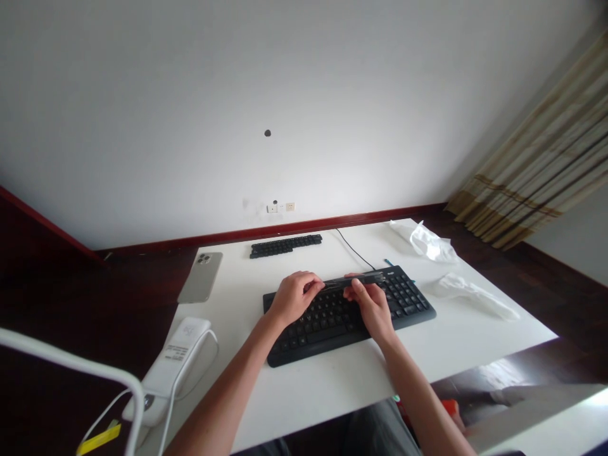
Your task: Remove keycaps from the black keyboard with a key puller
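A black keyboard (327,330) lies slightly askew on the white table, its cable running off the back. Over its upper rows, my left hand (295,296) pinches one end of a thin, shiny, see-through strip (336,283). My right hand (370,305) has its thumb and fingers closed on the same strip farther right, low above the keys. What exactly the strip is cannot be made out. Behind the keyboard lies a block of loose black keycaps (285,246), set in rows. Beyond the right hand, a small teal-tipped thing (388,262) pokes out near the keyboard's back edge.
A phone (202,277) rests face down at the table's left edge. Nearer me are a white power strip (175,354) with cords and a white curved tube (71,361). Crumpled white plastic (430,244) and a second white wrapper (475,296) lie on the right.
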### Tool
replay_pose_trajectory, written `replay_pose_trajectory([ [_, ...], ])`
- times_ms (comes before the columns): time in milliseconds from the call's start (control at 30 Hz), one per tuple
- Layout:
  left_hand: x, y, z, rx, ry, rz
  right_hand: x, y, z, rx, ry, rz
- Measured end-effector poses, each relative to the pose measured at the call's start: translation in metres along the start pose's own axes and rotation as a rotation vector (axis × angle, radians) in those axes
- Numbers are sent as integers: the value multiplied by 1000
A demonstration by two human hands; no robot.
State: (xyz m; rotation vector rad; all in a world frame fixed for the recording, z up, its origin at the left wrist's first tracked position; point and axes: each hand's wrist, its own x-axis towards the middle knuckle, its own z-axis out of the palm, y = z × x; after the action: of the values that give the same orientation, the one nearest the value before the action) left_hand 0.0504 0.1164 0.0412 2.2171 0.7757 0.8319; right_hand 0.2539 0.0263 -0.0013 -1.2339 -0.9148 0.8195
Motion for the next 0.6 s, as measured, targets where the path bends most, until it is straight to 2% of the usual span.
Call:
replay_pose_trajectory([
  [233,0,-2,2,41,17,26,0,2,2,27,23,0],
  [433,-3,4,6,75,163,-20,-2,-5,3,12,166,-93],
  [500,-7,9,13,163,153,-60,-3,-5,-1,13,187,-120],
  [600,-15,23,27,296,76,-58,-4,-4,-5,21,230,-136],
])
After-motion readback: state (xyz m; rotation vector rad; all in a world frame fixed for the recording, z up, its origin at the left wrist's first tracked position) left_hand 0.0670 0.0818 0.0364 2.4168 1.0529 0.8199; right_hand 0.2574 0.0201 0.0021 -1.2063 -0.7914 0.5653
